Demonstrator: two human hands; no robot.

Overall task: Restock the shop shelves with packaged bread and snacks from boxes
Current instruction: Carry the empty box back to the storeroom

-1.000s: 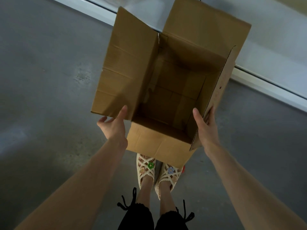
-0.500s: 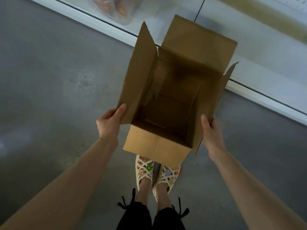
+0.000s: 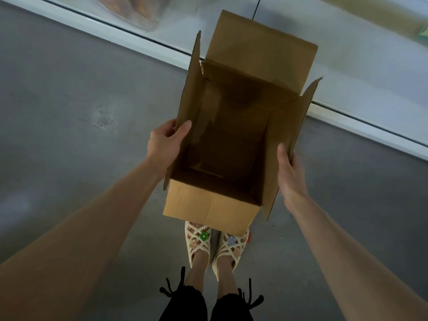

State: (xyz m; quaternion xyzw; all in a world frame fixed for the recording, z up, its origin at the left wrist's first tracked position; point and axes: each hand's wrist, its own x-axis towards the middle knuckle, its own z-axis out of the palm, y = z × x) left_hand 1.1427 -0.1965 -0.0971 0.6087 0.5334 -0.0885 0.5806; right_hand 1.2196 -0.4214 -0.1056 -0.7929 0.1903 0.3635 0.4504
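While the cream woven sandals with flower charms [image 3: 199, 243] stand together on the grey concrete floor [image 3: 69, 100], the brown corrugated cardboard box [image 3: 208, 205] sits directly ahead of them, its near wall covering the toes. Whether it rests on the floor or is carried just above it, I cannot tell. The left hand [image 3: 164, 140] pinches the near edge of the upright left flap [image 3: 185, 100], thumb inside and fingers outside. The right hand [image 3: 290, 172] grasps the right flap [image 3: 294, 135], thumb laid on its inner face and fingers hidden behind it.

All four flaps stand open and the dim interior shows no packets, so I judge this box emptied and the step to be clearing it away. Flaps are weak handles: the perforated edges could tear or fold if the box is swung by them. It would be better to slide both palms down onto the side walls, or press the flaps inward first so that they do not catch.

Beyond the tall far flap [image 3: 259, 47] runs the white bottom shelf of the shop unit [image 3: 347, 66], with a clear plastic bag of bread [image 3: 129, 8] lying at its left end. Turning away from that edge should keep the flap from knocking the stock.
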